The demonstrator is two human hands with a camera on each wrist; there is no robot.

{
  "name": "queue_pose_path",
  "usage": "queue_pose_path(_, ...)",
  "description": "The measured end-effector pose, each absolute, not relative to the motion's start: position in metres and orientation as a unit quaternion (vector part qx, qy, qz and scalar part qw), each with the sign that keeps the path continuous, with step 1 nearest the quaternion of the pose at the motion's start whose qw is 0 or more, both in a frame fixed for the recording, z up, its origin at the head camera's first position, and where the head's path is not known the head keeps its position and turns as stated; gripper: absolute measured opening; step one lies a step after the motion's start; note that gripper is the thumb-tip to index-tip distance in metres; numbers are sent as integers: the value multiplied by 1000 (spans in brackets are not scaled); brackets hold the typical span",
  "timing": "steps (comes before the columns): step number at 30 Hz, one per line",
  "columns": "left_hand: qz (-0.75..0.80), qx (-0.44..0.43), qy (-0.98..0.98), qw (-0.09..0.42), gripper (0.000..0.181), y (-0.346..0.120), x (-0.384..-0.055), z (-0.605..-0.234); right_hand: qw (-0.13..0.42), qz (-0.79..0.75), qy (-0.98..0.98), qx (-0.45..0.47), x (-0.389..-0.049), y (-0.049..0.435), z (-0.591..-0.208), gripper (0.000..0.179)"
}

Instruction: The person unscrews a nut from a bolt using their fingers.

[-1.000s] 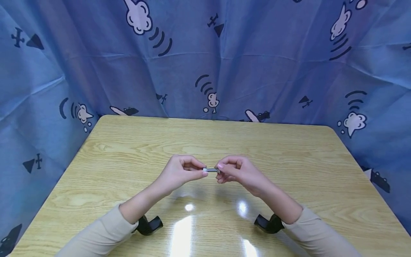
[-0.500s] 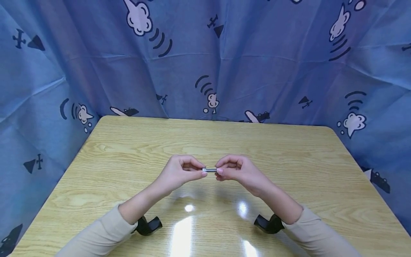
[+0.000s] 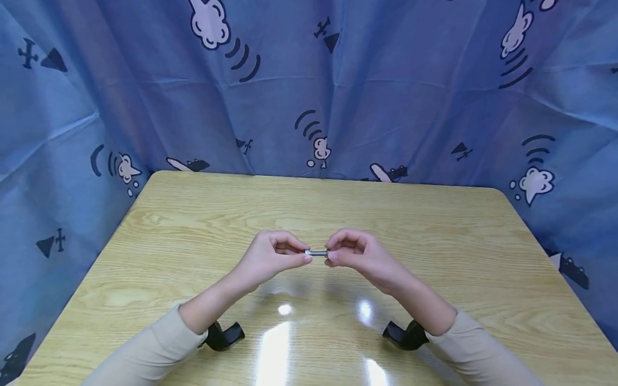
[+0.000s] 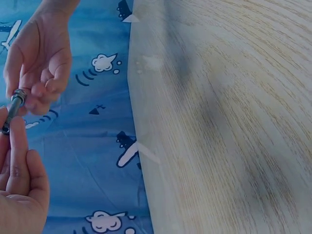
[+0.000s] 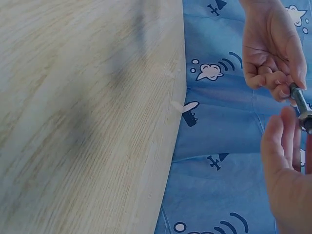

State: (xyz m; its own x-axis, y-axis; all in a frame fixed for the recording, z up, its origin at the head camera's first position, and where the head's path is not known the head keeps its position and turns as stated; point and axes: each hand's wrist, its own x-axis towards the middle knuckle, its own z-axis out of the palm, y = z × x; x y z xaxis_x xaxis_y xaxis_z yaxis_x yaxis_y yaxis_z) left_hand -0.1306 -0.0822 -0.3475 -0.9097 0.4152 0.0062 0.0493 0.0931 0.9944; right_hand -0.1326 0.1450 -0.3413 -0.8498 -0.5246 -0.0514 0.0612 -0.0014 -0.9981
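A silver metal bolt (image 3: 318, 253) lies level between the two hands, above the table. My left hand (image 3: 271, 258) pinches its left end between thumb and fingers, which mostly cover that end. Toward the other end sits a metal nut (image 5: 305, 120), threaded round the shank. The thumb and fingertips of my right hand (image 3: 358, 256) pinch the nut, its remaining fingers curled. In the left wrist view the bolt's bare shank (image 4: 15, 107) shows between both sets of fingertips.
A wood-grain table (image 3: 217, 209) with glossy light reflections extends under both forearms. Blue patterned cloth (image 3: 367, 107) hangs behind and at the sides. Black wrist-worn devices, one (image 3: 224, 336) left and one (image 3: 405, 336) right, sit below the sleeves.
My right thumb and fingers have shifted around the nut end, the lower fingers drawing up and the thumb changing position. My left hand keeps its pinch, almost still.
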Motion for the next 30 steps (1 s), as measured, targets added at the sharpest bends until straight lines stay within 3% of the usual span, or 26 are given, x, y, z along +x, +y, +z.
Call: queue_pose_path(30, 649, 163, 730, 139, 22, -79, -133, -346, 199, -666, 697, -175, -132, 149, -340, 26)
